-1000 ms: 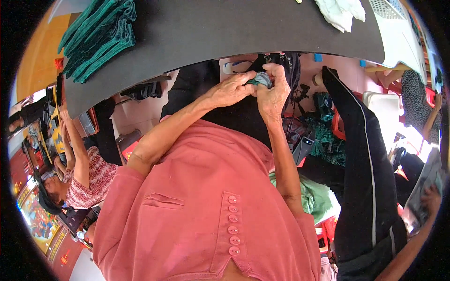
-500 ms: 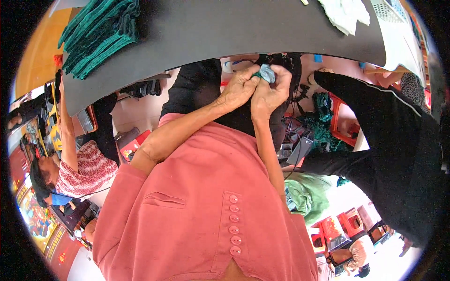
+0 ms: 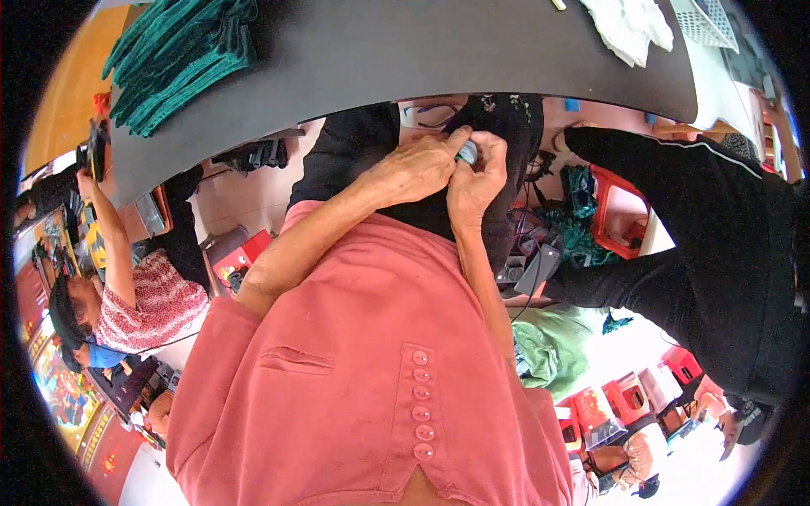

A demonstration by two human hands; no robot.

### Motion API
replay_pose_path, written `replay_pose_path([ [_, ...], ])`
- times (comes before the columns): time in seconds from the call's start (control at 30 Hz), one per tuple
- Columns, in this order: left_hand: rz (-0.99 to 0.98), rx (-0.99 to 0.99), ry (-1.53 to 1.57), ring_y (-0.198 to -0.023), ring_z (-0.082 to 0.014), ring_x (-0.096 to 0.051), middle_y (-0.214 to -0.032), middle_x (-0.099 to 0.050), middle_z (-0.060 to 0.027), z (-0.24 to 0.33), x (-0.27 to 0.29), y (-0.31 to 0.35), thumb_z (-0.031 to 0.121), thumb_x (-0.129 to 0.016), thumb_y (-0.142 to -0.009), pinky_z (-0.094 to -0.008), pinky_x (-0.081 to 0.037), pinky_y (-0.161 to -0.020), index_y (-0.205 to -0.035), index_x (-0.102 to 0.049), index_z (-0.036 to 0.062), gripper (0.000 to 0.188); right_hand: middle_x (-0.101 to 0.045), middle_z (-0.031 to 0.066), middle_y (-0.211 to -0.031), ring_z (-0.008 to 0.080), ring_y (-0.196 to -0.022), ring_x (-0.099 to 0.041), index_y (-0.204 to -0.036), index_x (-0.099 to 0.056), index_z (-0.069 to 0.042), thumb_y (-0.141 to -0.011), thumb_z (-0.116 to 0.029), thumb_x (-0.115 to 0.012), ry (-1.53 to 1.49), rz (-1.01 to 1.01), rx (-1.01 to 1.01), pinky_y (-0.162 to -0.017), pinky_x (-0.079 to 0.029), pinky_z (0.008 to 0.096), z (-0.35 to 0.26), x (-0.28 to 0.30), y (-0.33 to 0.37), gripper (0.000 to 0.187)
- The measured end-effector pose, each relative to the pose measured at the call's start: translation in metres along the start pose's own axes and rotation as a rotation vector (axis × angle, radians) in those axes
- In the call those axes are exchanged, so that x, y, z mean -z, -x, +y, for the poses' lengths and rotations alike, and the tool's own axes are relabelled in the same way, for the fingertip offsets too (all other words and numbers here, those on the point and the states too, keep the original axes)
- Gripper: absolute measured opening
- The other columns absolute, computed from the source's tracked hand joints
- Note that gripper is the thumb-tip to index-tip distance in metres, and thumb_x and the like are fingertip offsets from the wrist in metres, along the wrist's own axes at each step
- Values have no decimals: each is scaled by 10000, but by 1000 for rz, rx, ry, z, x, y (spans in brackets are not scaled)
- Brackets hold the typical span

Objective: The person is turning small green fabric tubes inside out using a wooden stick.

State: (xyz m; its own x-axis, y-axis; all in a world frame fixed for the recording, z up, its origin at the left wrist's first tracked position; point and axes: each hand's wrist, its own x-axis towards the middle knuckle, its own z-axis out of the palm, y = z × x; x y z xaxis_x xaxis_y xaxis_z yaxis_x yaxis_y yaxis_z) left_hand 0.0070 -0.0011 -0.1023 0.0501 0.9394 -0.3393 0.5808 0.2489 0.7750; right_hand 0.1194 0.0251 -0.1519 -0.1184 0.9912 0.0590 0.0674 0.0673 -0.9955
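Left hand [image 3: 413, 173] and right hand [image 3: 477, 181] had come nearer to the pink shirt [image 3: 337, 295]

Compared with the frame of half a second before, the small bundle [image 3: 467, 153], grey-blue with a bit of green, had come down with them and showed less between the fingers. It was over the dark trousers [image 3: 348, 148], before the near edge of the dark table [image 3: 439, 59]. Both hands were together, pinching it from two sides; what the hidden fingertips did behind it could not be told. To do this handling well, it seemed best that one hand kept a firm pinch while the other made only small movements. Turning the bundle more toward the eyes would probably have helped. On the table lay a stack of green cloths [image 3: 181, 63] at the left and a white cloth [image 3: 629, 29] at the right.
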Motion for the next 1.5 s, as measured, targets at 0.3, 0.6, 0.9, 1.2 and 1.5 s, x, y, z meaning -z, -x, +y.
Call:
replay_pose_path([
  [0.3,96,-49,26,-793,-421,-584,-853,-587,-260,-23,-14,-1,83,-444,-829,-446,-456,-699,-1128,-456,-34,321,-585,145,-781,237,-671,-591,-894,-533,-25,-675,94,-571,415,-220,85,-635,-472,318,-20,6,-7,252],
  [0.6,476,-341,-91,-857,-379,-573,-965,-573,-218,-12,-19,2,40,-479,-822,-437,-466,-718,-1104,-503,16,284,-598,127,-748,220,-654,-580,-912,-530,-30,-710,52,-596,261,-193,-25,-634,-462,320,-22,16,-21,228],
  [0.9,-62,28,216,-645,-148,-532,-716,-557,-87,-5,-7,-15,17,-486,-812,-301,-445,-596,-1010,-632,88,256,-530,138,-608,186,-541,-554,-1018,-515,-59,-720,28,-636,681,-300,46,-524,-440,319,-33,28,-17,333],
  [1.2,301,-162,207,-637,-224,-552,-731,-572,-145,-21,-36,-5,-11,-481,-827,-329,-462,-596,-1127,-542,7,307,-607,14,-782,66,-682,-510,-999,-540,-21,-763,63,-619,-65,-53,-220,-604,-431,214,-13,25,-6,262],
  [1.5,280,-417,45,-631,-288,-561,-746,-566,-189,-29,-6,-6,-27,-465,-804,-358,-458,-585,-1098,-562,-3,310,-575,3,-749,9,-528,-389,-1052,-551,-52,-782,61,-611,-692,-319,-697,-450,-300,155,-15,39,-12,298],
])
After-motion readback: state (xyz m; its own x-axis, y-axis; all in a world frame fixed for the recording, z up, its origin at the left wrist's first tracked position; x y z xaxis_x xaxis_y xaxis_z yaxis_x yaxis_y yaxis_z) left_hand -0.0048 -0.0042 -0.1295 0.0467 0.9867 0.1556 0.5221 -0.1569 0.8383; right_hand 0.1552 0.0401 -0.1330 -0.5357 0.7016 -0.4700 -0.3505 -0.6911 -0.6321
